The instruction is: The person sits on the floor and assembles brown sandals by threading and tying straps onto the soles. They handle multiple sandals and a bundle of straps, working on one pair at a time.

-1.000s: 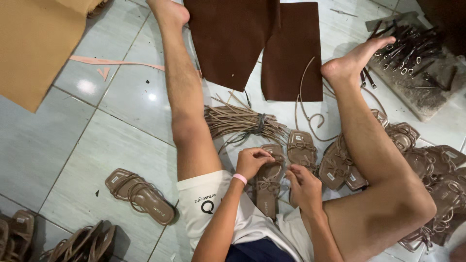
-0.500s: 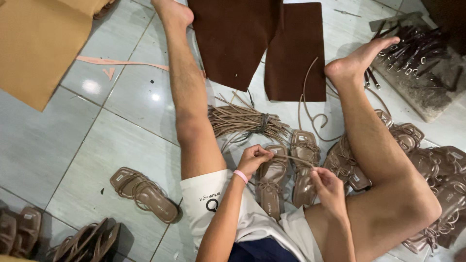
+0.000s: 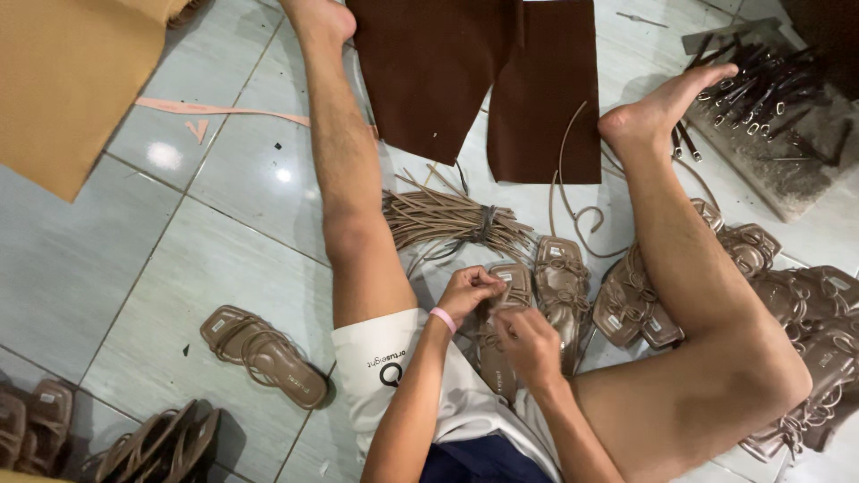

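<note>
Dark brown sheets at top centre, tan sheet upper left, finished sandals lower left, tools upper right

We see bright overhead light glaring off the floor tiles at ten o'clock; edges darken, focus mostly sharp.

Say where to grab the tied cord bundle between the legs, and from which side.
Grip the cord bundle at its dark tie, the narrow waist where the strands are bunched. Come from above, fingers across the strands: it lies flat on the floor, loose ends fanning left toward the leg, so elsewhere strands would likely splay.
</note>
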